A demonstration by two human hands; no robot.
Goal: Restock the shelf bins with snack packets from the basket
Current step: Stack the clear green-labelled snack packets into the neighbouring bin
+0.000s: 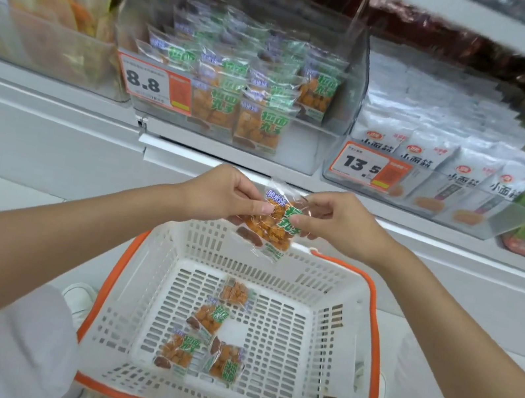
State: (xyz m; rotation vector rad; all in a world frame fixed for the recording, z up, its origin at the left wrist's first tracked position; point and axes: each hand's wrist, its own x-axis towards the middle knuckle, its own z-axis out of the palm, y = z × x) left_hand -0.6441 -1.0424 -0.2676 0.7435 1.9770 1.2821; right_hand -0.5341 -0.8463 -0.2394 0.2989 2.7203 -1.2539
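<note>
Head view puts your left hand (220, 193) and right hand (336, 225) together above the far rim of the white slotted plastic basket with orange handles (335, 315), both pinching one clear plastic snack packet of orange balls with green lettering (272, 223). Your left fingers grip its left edge and your right fingers its upper right corner, so the packet hangs between them, its long axis tilted from about 11 o'clock at the top seal down to 5 o'clock at the bottom. The matching stock stands in the clear plastic shelf bin with the 8.8 price tag (348, 116), which lies at 12 o'clock from your hands, a little toward 11, and higher up. That is the relation to mind: the bin is up and slightly left, so your left hand looks the nearer one to carry the packet in, and the packets there stand upright in rows, so yours likely wants turning upright first. The neighbouring clear bin of white packets tagged 13.5 (338, 173) sits at 1 o'clock and looks like the wrong home. Four more orange snack packets (211, 319) lie flat on the basket floor at 6 o'clock, so the restocking seems well along but unfinished.
</note>
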